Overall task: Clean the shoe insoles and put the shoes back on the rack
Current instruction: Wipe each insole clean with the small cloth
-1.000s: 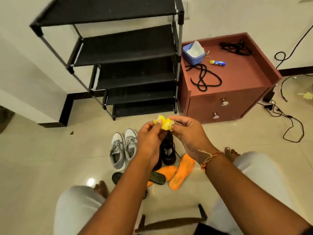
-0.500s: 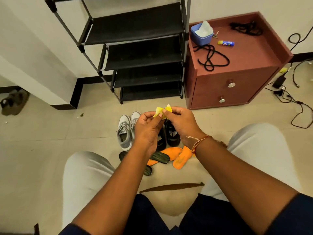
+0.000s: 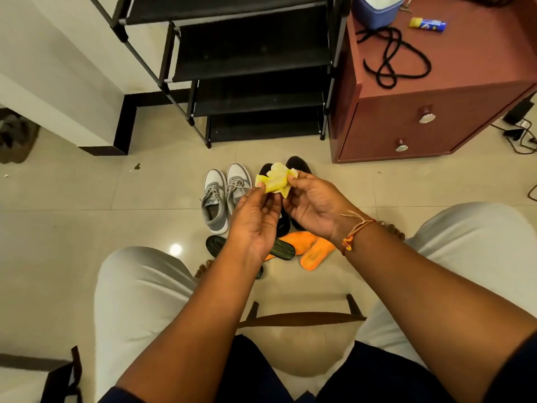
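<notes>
We are facing the black shoe rack (image 3: 250,65) at the far side, with the red cabinet (image 3: 436,117) standing just to its right. Nearer to us, the grey shoes (image 3: 223,196) and the black shoes (image 3: 300,165) are sitting side by side on the floor. The orange insoles (image 3: 315,254) and black insoles (image 3: 283,251) are lying nearer still, overlapping. Our left hand (image 3: 255,225) and right hand (image 3: 315,207) are each pinching an edge of the yellow cloth (image 3: 274,181) above the shoes. Compared with a moment ago, we are pulling it wider, out of its tight bunch. We are judging that wiping is about to begin and that no insole is going back yet.
</notes>
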`<action>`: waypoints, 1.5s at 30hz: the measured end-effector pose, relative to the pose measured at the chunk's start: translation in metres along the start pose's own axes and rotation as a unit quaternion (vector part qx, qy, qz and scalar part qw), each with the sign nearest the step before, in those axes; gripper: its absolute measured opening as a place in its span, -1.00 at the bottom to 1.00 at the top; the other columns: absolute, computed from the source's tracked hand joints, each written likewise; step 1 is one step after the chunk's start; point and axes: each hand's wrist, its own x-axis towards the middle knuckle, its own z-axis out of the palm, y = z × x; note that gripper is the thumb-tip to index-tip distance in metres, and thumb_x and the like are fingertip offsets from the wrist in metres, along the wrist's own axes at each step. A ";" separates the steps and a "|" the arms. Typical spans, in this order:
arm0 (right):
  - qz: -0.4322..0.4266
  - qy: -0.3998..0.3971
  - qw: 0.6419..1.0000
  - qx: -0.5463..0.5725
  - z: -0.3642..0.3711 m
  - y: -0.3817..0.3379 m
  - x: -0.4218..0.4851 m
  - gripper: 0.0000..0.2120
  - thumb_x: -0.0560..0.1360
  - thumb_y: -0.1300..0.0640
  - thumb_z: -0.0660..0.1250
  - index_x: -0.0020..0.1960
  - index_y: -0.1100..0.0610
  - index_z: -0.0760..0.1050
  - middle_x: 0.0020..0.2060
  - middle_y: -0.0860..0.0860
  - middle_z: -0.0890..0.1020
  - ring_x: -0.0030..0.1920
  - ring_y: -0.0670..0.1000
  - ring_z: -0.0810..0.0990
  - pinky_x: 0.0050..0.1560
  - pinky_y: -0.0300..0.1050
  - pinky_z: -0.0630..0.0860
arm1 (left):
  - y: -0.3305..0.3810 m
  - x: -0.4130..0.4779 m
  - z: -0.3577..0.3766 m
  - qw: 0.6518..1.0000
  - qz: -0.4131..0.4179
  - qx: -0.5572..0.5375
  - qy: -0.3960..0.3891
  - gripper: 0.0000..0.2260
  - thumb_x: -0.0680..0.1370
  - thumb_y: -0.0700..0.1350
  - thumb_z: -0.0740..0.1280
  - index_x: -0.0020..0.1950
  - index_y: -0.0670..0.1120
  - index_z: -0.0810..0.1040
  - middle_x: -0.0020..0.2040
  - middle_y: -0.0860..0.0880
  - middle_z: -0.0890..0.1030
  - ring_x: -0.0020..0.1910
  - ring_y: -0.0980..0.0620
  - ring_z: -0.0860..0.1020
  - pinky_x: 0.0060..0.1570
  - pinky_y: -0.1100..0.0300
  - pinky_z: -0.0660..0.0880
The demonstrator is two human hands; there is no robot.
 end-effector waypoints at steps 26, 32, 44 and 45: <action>-0.077 0.118 0.967 -0.211 -0.008 -0.010 0.008 -0.80 0.64 0.04 0.28 0.01 0.16 0.58 -0.29 -0.02 0.63 -0.33 -0.15 0.58 -0.33 -0.26 0.53 | -0.006 0.011 -0.002 0.992 0.081 0.084 0.047 -0.86 0.62 -0.22 0.37 0.15 -0.17 0.50 -0.02 -0.16 0.64 -0.08 -0.02 0.64 -0.07 0.15 0.66; -0.139 0.158 0.940 -0.268 -0.012 -0.012 0.015 -0.85 0.61 0.14 0.29 0.06 0.17 0.61 -0.16 0.05 0.73 -0.24 -0.10 0.69 -0.32 -0.23 0.57 | -0.011 0.009 -0.009 0.798 0.402 0.448 0.043 -0.92 0.61 -0.07 0.40 0.01 -0.05 0.56 -0.06 -0.11 0.60 -0.10 0.06 0.55 -0.04 0.10 0.56; -0.164 0.219 0.892 -0.361 -0.015 -0.009 0.015 -0.76 0.46 0.04 0.44 -0.32 0.07 0.46 -0.32 0.10 0.60 -0.24 0.11 0.59 -0.09 0.21 0.65 | -0.016 0.004 -0.005 0.827 0.242 0.476 -0.177 -0.51 0.54 -0.14 0.45 0.45 -0.15 0.46 0.28 -0.07 0.60 0.26 0.12 0.58 0.13 0.31 0.54; -0.164 0.222 0.888 -0.367 -0.015 -0.009 0.015 -0.74 0.46 0.03 0.44 -0.33 0.07 0.45 -0.33 0.09 0.59 -0.25 0.09 0.57 -0.12 0.18 0.64 | -0.018 0.004 -0.004 0.815 0.252 0.491 -0.176 -0.55 0.54 -0.16 0.46 0.42 -0.15 0.49 0.24 -0.05 0.62 0.22 0.14 0.59 0.11 0.32 0.53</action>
